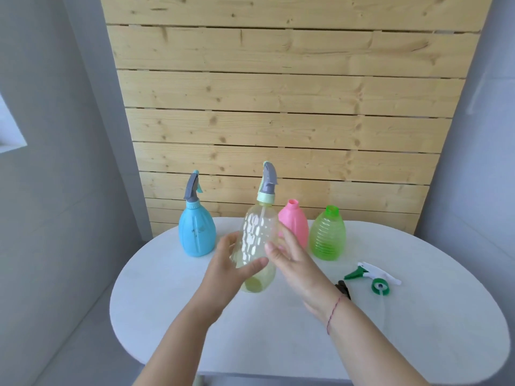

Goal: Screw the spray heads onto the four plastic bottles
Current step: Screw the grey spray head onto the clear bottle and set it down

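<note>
I hold the clear yellowish bottle (257,246) in my left hand (228,271), fingers wrapped around its lower body, thumb on the front. It is lifted above the white table (306,344) and leans a little toward 12 o'clock. A grey spray head (268,181) with a pale green collar already sits on its neck. My right hand (295,263) is open beside the bottle at 3 o'clock; the fingers seem to touch its wall, but the picture is blurred there, so I cannot tell if they press it.

This bottle looks empty, so I judge it very light. The wall is thin and will dent if I squeeze hard. The smooth plastic can turn inside the palm while the collar is twisted. I think the best hold is low on the body with one hand, and the other on the ribbed collar, not on the trigger.

At 10 o'clock from it stands the blue bottle (197,232), also with a head on. At 2 o'clock stand the pink bottle (296,222) and the green bottle (328,235), both with open necks. The green and white spray head (373,277) lies on the table at 4 o'clock. Something dark (343,288) lies beside my right wrist, mostly hidden; maybe the fourth head.
</note>
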